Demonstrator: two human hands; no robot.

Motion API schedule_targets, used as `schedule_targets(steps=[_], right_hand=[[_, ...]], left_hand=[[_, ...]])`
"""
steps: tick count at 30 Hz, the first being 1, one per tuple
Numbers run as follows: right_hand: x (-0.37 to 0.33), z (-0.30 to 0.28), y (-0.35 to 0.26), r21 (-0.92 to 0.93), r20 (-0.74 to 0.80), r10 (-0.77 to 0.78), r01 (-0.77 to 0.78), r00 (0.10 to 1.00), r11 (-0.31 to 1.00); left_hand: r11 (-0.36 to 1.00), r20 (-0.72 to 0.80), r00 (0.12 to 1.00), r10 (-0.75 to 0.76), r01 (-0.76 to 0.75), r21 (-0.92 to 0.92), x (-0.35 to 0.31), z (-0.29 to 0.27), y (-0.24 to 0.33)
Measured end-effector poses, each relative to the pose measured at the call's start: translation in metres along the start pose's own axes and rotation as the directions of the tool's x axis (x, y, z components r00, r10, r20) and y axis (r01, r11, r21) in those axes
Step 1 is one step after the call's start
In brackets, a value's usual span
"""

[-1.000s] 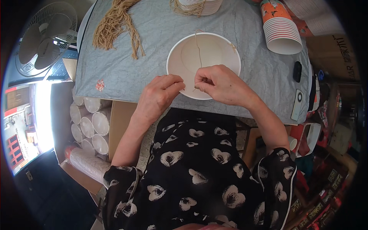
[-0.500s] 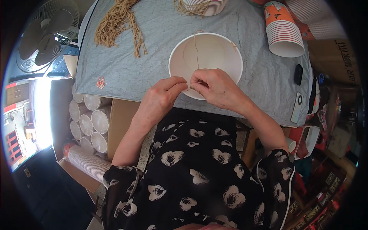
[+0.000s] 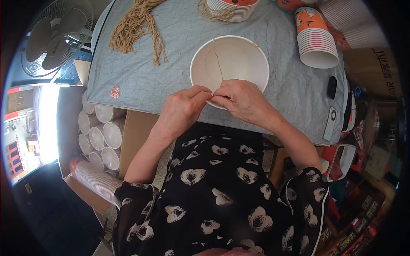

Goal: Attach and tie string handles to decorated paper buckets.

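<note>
A large white paper bucket (image 3: 245,62) stands mouth up at the near edge of the table. Thin tan string (image 3: 218,59) runs from its far rim down across the opening to my right hand. My left hand (image 3: 183,107) is closed in a pinch at the near rim, its fingertips almost meeting those of my right hand (image 3: 244,102). The right thumb and forefinger are also pinched, over the string's near end. What sits between the left fingertips is hidden. A bit of tan string also shows at the bucket's far right rim.
On the grey-covered table (image 3: 141,85) lie a bundle of tan strings (image 3: 139,30), a stack of nested paper buckets (image 3: 318,42), a black object (image 3: 332,88) and a phone-like slab (image 3: 329,123). Another bucket stack (image 3: 239,13) carries looped string. A carton of wrapped cups (image 3: 97,136) stands left.
My fingertips have drawn closer together at the near rim, and the right hand's fingers have closed down more. The string across the opening has shifted slightly. The whole view has moved a little.
</note>
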State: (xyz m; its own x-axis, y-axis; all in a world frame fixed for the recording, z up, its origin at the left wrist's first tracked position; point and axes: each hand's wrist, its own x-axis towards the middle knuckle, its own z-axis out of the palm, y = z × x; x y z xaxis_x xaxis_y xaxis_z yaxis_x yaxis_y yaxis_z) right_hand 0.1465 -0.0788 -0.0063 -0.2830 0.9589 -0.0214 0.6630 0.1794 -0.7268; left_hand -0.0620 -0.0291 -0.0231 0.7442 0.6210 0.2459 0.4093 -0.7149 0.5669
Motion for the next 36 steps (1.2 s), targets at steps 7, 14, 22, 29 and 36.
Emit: schedule_targets(steps=[7,14,22,29,36], right_hand=[[0.007,-0.024,0.006,-0.038,0.148,-0.015,0.02,0.989,0.999],[0.01,-0.038,-0.001,-0.021,0.186,0.146,-0.144,0.972,0.989],[-0.025,-0.014,0.0,0.067,-0.662,0.023,0.029,0.749,0.997],[-0.03,0.039,0.019,0.853,-0.257,0.589,-0.107,0.766,0.511],[-0.033,0.06,0.033,0.935,-0.302,0.636,0.093,0.71,0.341]], left_hand=[[0.999,0.075,0.997,-0.019,0.016,0.044,0.021,-0.009,0.009],[0.999,0.111,0.994,0.003,-0.007,0.033,0.039,-0.007,0.011],[0.976,0.033,0.996,-0.083,0.088,-0.201,0.051,0.001,0.01],[0.977,-0.012,0.994,-0.106,0.102,-0.185,0.058,0.018,0.021],[0.984,-0.029,0.998,-0.048,0.043,-0.171,0.056,0.022,0.027]])
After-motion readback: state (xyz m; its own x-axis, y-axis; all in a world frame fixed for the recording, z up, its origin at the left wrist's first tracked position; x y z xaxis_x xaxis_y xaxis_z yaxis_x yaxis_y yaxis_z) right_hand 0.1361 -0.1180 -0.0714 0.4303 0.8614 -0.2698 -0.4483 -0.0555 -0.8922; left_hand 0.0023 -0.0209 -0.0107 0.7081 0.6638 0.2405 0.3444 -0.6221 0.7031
